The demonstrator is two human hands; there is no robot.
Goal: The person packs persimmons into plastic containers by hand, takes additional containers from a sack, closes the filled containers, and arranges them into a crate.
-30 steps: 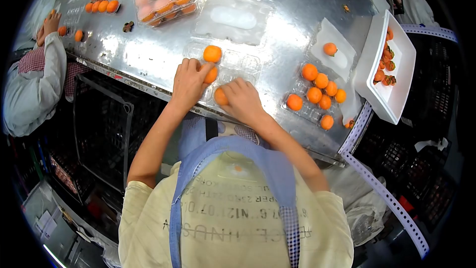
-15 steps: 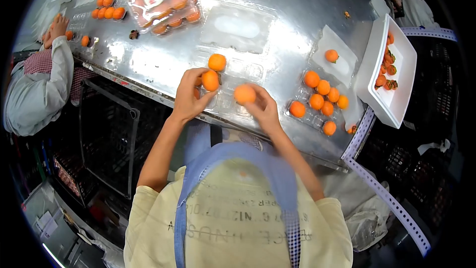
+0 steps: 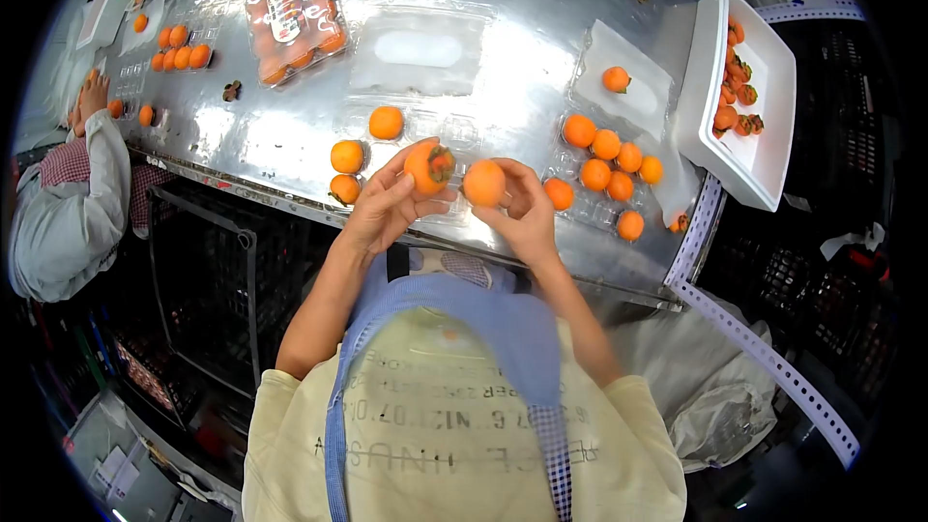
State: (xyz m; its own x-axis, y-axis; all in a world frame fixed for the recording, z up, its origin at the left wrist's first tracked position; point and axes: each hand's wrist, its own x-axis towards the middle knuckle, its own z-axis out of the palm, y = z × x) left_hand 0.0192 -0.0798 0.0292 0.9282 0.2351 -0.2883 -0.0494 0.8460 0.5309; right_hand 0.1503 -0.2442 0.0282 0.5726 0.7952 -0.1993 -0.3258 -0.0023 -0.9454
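My left hand (image 3: 385,208) is closed around a persimmon (image 3: 425,170) whose leafy cap faces up and to the right. Close beside it, my right hand (image 3: 523,213) grips another persimmon (image 3: 484,183) with its smooth side showing. Both fruits are above a clear plastic clamshell pack (image 3: 462,128) lying open at the table's front edge. Three persimmons sit at the pack's left side: an upper one (image 3: 385,123), a middle one (image 3: 347,156) and a lower one (image 3: 345,188). My hands hide part of the pack.
To the right, several persimmons (image 3: 594,175) rest on another clear pack, beside a white foam box (image 3: 688,126) holding more. A filled, labelled pack (image 3: 295,24) stands at the back left. Another person's hand (image 3: 94,94) is at the far left.
The view has shifted slightly. My left hand has moved toward my right hand, and the persimmon in it shows its leafy cap. Persimmons that the left hand partly covered are now visible.
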